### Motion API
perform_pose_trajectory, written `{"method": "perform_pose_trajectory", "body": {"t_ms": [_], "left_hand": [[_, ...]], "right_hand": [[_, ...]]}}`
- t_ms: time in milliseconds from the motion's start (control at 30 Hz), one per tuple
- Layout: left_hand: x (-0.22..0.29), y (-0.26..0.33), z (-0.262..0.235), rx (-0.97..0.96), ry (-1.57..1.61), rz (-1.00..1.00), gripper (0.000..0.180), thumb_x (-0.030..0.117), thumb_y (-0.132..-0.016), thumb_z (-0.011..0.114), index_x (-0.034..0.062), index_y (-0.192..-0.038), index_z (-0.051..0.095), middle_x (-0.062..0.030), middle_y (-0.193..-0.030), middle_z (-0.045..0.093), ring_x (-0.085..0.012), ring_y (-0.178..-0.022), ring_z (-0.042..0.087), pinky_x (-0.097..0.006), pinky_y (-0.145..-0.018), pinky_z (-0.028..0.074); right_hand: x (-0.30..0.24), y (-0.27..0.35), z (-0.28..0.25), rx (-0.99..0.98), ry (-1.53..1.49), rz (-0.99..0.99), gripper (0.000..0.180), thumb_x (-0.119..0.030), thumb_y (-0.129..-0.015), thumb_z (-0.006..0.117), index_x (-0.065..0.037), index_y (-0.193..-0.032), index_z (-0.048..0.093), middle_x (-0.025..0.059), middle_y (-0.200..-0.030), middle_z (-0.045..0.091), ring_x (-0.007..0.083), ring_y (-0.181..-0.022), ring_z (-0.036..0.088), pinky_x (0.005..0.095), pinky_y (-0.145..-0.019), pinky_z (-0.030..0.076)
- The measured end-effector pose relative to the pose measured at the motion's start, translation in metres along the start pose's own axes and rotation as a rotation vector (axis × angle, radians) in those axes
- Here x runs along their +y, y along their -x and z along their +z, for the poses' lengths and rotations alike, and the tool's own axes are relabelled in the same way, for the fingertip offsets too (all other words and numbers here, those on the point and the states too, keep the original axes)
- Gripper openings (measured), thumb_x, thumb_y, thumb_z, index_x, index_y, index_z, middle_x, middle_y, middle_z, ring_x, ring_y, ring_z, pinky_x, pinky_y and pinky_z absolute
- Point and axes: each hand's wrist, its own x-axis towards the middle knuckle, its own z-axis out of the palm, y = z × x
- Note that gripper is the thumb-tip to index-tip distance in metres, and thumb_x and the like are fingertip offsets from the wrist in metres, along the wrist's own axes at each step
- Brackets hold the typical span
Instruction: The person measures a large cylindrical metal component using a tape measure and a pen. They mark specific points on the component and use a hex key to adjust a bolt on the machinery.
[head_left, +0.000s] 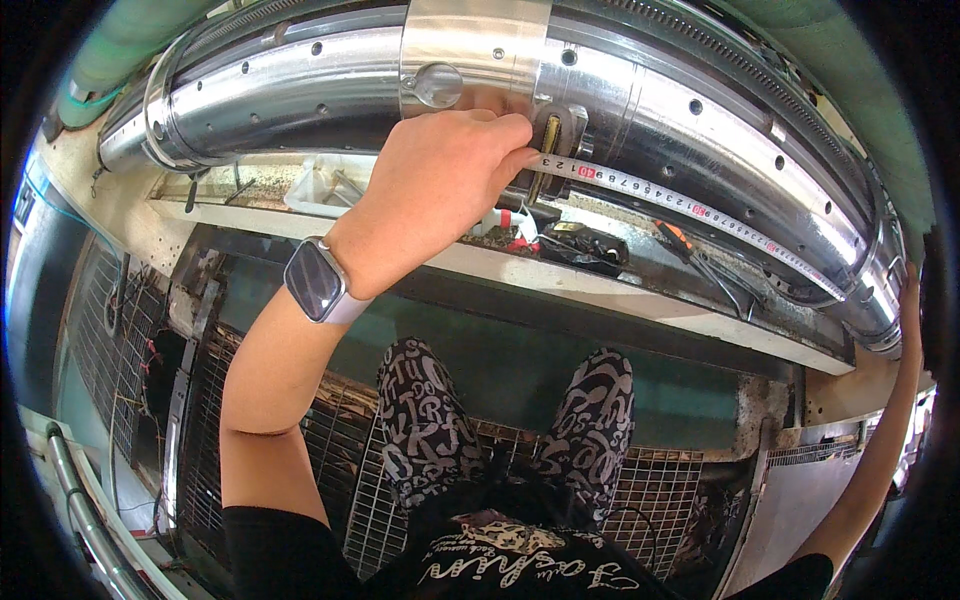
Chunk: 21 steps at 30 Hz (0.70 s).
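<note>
A: What is over on the left?
B: At 10 o'clock, a shiny ring [155,108] goes around the big metal tube [620,95]. The tube curves across the top, from 10 o'clock to 3 o'clock.

A: And next?
B: At 9 o'clock, near the middle, there is a watch [314,281] with a pale strap. It is on the left arm.

A: Where is the left hand?
B: The left hand [450,165] is at 12 o'clock, in front of the tube. Its fingers are pinched on the measuring tape [690,207], at the left end of the part I can see. A wide, shiny band [475,40] is on the tube just above.

A: Where does the tape go?
B: From 12 o'clock past 2 o'clock, down to near 3 o'clock, along the tube's front. Under it, a black lump [585,246] and a tool with two long legs [716,277] sit on a ledge [600,298].

A: What about the right hand?
B: The right hand [908,310] is at 3 o'clock, by the tube's right end. I see it from the side, so I can't tell what its fingers are doing.
</note>
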Motion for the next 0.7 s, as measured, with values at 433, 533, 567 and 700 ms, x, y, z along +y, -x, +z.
{"method": "perform_pose_trajectory", "body": {"t_ms": [433,533,567,700], "left_hand": [[0.002,-0.002,-0.002,0.000,-0.017,0.011,0.018,0.019,-0.081,0.059,0.0049,-0.074,0.051,-0.0127,-0.067,0.053,-0.0325,-0.065,0.054,-0.041,-0.055,0.042],[0.001,-0.001,-0.003,-0.009,-0.019,0.001,0.018,0.020,-0.081,0.059,0.0051,-0.074,0.051,-0.0128,-0.067,0.053,-0.0326,-0.064,0.054,-0.042,-0.055,0.042],[0.002,-0.001,-0.004,-0.017,-0.018,-0.009,0.018,0.020,-0.081,0.059,0.0050,-0.074,0.051,-0.0127,-0.067,0.053,-0.0327,-0.065,0.054,-0.042,-0.055,0.042],[0.004,-0.003,-0.007,-0.059,-0.055,-0.025,0.015,0.020,-0.082,0.057,0.0063,-0.076,0.054,-0.0106,-0.069,0.057,-0.0301,-0.068,0.057,-0.040,-0.057,0.044]], "right_hand": [[-0.068,-0.002,-0.041,-0.096,-0.190,0.496,0.038,-0.011,-0.089,0.040,-0.004,-0.126,0.041,0.0268,-0.107,0.056,0.0418,-0.098,0.054,0.0404,-0.080,0.045],[-0.076,0.010,-0.065,-0.176,0.069,0.256,0.040,-0.011,-0.089,0.040,-0.005,-0.129,0.040,0.0261,-0.114,0.054,0.0381,-0.103,0.054,0.0374,-0.080,0.045],[-0.071,0.021,-0.070,-0.068,0.078,0.166,0.041,-0.011,-0.089,0.040,-0.005,-0.129,0.040,0.0251,-0.115,0.054,0.0357,-0.104,0.054,0.0372,-0.081,0.045],[-0.093,0.076,-0.091,0.234,-0.227,0.081,0.041,-0.009,-0.088,0.041,-0.003,-0.128,0.042,0.0189,-0.118,0.055,0.0265,-0.106,0.056,0.0375,-0.082,0.045]]}}
